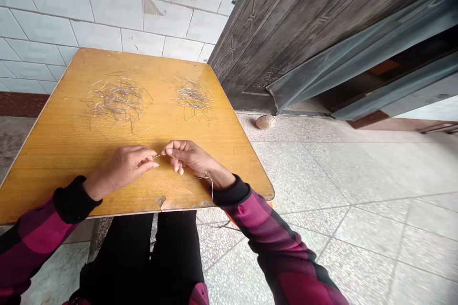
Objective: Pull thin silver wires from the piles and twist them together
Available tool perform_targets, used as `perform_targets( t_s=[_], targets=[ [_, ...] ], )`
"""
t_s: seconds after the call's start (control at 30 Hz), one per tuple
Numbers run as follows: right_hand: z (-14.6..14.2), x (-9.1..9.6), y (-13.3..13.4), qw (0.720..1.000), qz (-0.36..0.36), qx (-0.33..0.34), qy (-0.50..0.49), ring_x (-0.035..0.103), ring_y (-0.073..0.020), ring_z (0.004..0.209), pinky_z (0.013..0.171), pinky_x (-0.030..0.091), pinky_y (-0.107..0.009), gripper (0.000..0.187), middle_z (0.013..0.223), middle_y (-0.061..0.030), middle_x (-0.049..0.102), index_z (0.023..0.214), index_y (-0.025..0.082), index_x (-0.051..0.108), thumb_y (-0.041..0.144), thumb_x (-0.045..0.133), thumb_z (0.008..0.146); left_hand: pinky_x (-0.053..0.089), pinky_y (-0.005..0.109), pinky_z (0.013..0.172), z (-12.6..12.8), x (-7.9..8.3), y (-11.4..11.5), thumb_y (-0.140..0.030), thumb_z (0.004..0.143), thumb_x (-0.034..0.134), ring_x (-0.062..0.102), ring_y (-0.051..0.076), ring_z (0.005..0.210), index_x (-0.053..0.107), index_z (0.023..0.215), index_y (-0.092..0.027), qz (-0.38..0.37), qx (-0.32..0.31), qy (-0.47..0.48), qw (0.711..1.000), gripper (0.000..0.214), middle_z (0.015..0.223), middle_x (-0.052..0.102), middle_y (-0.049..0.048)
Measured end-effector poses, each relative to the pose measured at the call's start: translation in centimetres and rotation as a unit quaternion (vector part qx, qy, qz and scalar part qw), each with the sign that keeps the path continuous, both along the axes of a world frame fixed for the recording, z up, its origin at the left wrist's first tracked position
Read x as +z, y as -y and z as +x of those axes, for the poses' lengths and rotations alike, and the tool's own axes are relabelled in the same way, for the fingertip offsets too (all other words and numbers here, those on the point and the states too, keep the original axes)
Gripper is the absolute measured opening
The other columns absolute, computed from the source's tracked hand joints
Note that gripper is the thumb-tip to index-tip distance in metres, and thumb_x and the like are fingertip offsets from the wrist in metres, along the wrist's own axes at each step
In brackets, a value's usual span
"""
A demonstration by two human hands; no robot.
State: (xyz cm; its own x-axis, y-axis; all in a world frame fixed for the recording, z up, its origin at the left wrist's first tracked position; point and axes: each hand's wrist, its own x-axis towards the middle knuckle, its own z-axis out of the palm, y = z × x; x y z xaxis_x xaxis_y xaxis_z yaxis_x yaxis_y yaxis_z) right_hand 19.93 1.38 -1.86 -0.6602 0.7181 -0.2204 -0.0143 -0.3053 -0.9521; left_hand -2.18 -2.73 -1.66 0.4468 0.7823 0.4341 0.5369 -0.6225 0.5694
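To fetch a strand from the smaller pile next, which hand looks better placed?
Probably the right hand: it is nearer the smaller pile, while the left hand is nearer the larger pile. The right does pinch a thin strand, though.

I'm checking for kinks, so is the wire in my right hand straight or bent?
Bent: the wire runs sideways below your right hand, then turns downward.

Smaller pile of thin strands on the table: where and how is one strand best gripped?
Probably by a loose end at the right edge of the smaller pile, pinched from above and the near side. Ends stick out there, while strands in the middle cross, so gripping there might catch several. The right hand is the nearer one.
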Motion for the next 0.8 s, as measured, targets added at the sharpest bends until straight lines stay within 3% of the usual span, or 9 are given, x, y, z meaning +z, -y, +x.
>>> perform_targets(
  t_s=[0.1,0.2,0.43,0.6,0.8],
  targets=[
    [-0.1,-0.1,0.1,1.000,-0.001,0.006,-0.003,0.053,-0.0058,0.040,0.038,0.042,-0.015,0.037,0.052,0.0052,0.063,0.091,0.014,0.063,0.049,0.071,0.080,0.046,0.026,0.063,0.3,-0.2,0.3,-0.022,0.094,0.053,0.062,0.014,0.066,0.069,0.090,-0.016,0.096,0.018,-0.054,0.994,0.017,0.076,0.071,0.0054],
    [0.0,0.0,0.1,1.000,0.002,0.018,0.007,0.053,-0.0057,0.040,0.039,0.043,-0.015,0.035,0.051,0.0054,0.063,0.092,0.014,0.064,0.046,0.071,0.081,0.042,0.026,0.058,0.1,0.1,0.3,-0.018,0.095,0.046,0.056,0.013,0.060,0.068,0.081,-0.016,0.135,0.015,-0.102,0.985,0.026,0.067,0.065,0.0030],
    [0.2,-0.1,0.3,0.999,0.004,0.042,0.013,0.053,-0.0052,0.040,0.039,0.043,-0.014,0.032,0.050,0.0065,0.061,0.089,0.015,0.064,0.045,0.070,0.081,0.043,0.026,0.059,0.0,0.7,0.5,-0.016,0.092,0.046,0.055,0.014,0.061,0.064,0.070,-0.019,0.102,-0.011,-0.099,0.990,0.028,0.064,0.061,0.0025],
    [0.4,-0.1,0.0,0.999,-0.002,0.044,0.004,0.054,-0.0055,0.041,0.040,0.044,-0.015,0.032,0.051,0.0064,0.062,0.090,0.015,0.063,0.044,0.070,0.082,0.042,0.027,0.058,-0.3,0.4,0.6,-0.017,0.091,0.046,0.055,0.014,0.059,0.063,0.070,-0.019,0.102,0.018,-0.094,0.990,0.026,0.063,0.061,0.0022],
    [1.1,-0.6,-1.2,1.000,0.000,-0.024,-0.011,0.053,-0.0055,0.039,0.038,0.043,-0.015,0.037,0.050,0.0061,0.063,0.088,0.015,0.062,0.048,0.073,0.079,0.042,0.028,0.061,-1.4,0.8,0.3,-0.018,0.092,0.049,0.058,0.015,0.064,0.062,0.077,-0.017,0.135,0.093,-0.046,0.985,0.020,0.069,0.064,0.0025]
  ],
)
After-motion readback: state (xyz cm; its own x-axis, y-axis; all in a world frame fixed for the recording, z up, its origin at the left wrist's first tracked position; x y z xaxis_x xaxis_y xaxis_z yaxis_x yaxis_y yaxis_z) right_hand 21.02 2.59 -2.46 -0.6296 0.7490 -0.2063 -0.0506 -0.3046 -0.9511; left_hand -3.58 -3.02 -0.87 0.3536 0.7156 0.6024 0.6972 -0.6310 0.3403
